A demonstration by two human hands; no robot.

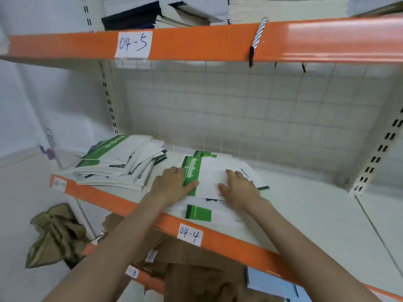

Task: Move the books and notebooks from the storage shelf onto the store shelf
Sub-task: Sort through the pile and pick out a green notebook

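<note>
Green-and-white card covers lie under both hands. The left hand (172, 184) rests flat on the green spine band of the top notebook (209, 177), fingers nearly straight, thumb laid along the band's lower end. The right hand (237, 188) rests on the white part of the same cover, fingers spread and lightly bent, tips pressing down. Neither hand curls round an edge; both lie released on top, pressing, not grasping. This reads as squaring or steadying a small pile, since more covers peek out beneath: one green corner behind and another green block (198, 212) nearer the shelf's front.

That pile sits in the middle of the shelf marked 04-4 (189, 234), whose orange front rail (139, 208) runs under both forearms. Just to the left, apart from the hands, a looser heap of the same notebooks (117, 162) is fanned and slumped, probably waiting to be tidied or taken. The shelf to the right is bare white board. Above, the rail tagged 04-5 (133, 43) carries stacked books (139, 18), dark and pale. Crumpled brown paper (54, 234) lies below
</note>
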